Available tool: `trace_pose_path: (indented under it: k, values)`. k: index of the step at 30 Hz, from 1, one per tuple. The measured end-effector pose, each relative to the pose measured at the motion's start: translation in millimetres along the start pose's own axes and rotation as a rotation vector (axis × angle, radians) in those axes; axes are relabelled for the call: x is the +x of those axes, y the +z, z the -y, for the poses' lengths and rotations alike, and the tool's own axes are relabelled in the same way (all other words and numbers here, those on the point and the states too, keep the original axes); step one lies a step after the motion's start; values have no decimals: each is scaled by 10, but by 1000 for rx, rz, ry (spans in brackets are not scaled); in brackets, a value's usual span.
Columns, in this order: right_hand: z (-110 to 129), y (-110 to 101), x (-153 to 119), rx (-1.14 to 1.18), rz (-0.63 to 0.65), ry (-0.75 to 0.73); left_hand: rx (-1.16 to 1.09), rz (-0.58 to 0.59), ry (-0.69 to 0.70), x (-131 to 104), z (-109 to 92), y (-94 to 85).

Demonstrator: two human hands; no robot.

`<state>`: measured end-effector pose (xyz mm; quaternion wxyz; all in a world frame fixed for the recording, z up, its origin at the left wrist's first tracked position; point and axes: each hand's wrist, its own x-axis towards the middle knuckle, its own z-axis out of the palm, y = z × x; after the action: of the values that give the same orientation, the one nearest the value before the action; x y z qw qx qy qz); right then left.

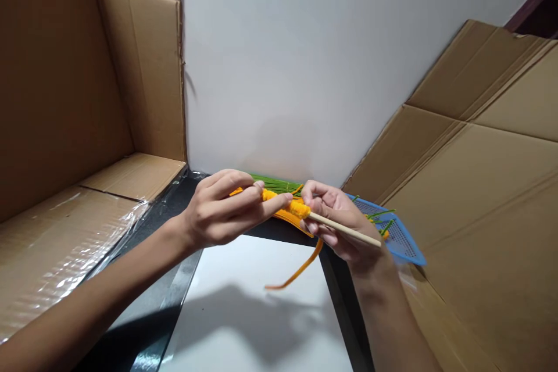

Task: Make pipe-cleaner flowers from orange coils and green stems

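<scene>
Two hands meet above the tabletop (178, 193): the left hand (224, 209), palm down, pinches the orange pipe-cleaner coil (300, 209) around a wooden dowel (346, 228); the upturned right hand (337, 209) grasps the dowel.

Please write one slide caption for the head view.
Left hand and right hand hold a fuzzy orange coil on a pale stick.

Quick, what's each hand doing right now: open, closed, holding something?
Left hand: partly closed, holding the fuzzy orange coil.
Right hand: partly closed, holding the wooden stick.

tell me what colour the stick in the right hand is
The stick's bare part is pale beige, best seen in the head view.
</scene>
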<state>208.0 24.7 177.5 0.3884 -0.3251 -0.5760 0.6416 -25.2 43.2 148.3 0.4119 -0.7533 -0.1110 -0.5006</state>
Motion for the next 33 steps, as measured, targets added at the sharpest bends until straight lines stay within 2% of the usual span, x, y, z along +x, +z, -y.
trace_pose_path:
  k: [4,8,10,14,16,19,21,23,26,28,30,33]
  values:
    - [-106,95,96,162,-56,-38,-20,31,-161,-15,-55,57]
    - [-219,225,169,76,-228,-166,86,127,-228,-41,-74,111]
    - [-276,267,181,-148,-298,-247,158,201,-233,-51,-60,122]
    - [-356,245,151,-970,-456,-457,198,415,-208,-61,-4,124]
    - [-364,190,130,-1305,-478,-569,144,541,-170,-60,35,113]
    - [-311,98,108,-1494,-423,-631,-18,674,-103,-49,121,75]
    - [-234,44,93,-1404,-391,-585,-127,693,-75,-35,187,38]
    - [-144,-6,74,-1128,-297,-430,-216,656,-77,-19,236,2]
    - [-41,-83,43,-572,-105,-132,-278,495,-83,10,240,-24]
    - [-18,-129,32,-303,-39,-11,-253,354,-59,28,201,-22]
    - [-28,-155,31,-143,37,69,-214,245,-28,39,154,-12]
    - [-69,-140,42,-13,138,123,-200,183,0,31,106,5]
